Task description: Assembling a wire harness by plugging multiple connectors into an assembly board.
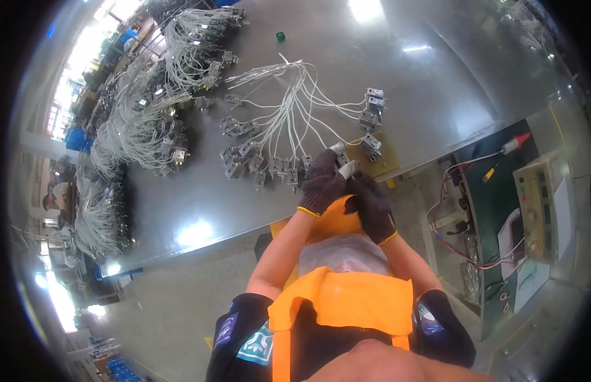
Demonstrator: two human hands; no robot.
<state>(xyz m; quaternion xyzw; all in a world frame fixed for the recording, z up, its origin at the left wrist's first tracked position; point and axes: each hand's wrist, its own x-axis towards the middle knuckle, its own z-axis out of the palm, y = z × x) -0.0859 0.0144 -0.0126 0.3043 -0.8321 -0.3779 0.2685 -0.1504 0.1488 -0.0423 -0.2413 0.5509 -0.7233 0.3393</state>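
Both my hands wear dark gloves with yellow cuffs and meet at the near edge of the metal table [200, 197]. My left hand [323, 177] is closed, its whitish-tipped fingers bent around something I cannot make out. Close beside it, my right hand [372, 209] is curled inward, and what its fingers grip is hidden. Just beyond them fans a bundle of white wires [294, 95], ending in small silvery metal units. Several units [279, 169] lie left of my left hand. One metal unit [372, 146] sits right of my fingers, near a stack of units [373, 105].
Large heaps of wired metal units [126, 137] line the table's left side. A small green cap [281, 36] lies at the far side. To the right, a dark green bench [493, 191] holds a beige instrument [536, 210], a red-tipped probe [517, 142] and scissors [505, 302].
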